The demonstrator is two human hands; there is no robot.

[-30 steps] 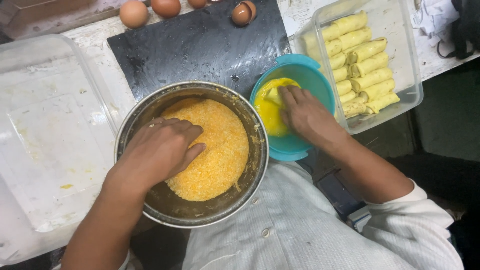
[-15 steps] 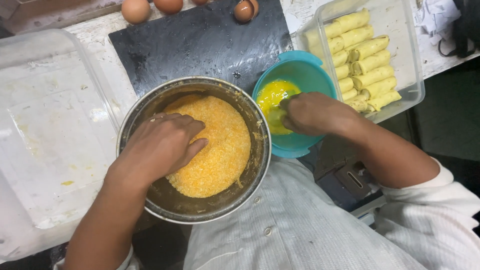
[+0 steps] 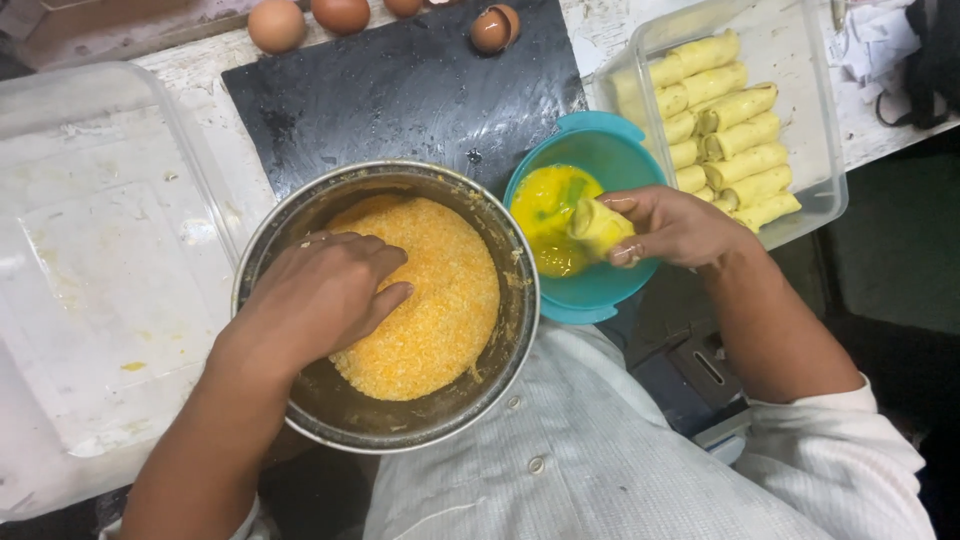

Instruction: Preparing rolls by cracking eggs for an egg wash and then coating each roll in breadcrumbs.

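Right hand (image 3: 668, 226): fingers clamped on yellow roll (image 3: 598, 226) over teal bowl (image 3: 598, 296). Left hand (image 3: 322, 296): fingers together, pressing crumbs (image 3: 440, 300) in metal bowl (image 3: 400, 425). Roll tray (image 3: 815, 160) far right.

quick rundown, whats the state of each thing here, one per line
left hand: palm down, pressed into the crumbs
right hand: shut on the roll
roll: wet with egg, held over the teal bowl
metal bowl: part full of orange crumbs
teal bowl: holds beaten egg
clear tub: open, rows of uncoated rolls
eggshell: cracked open
left tray: smeared
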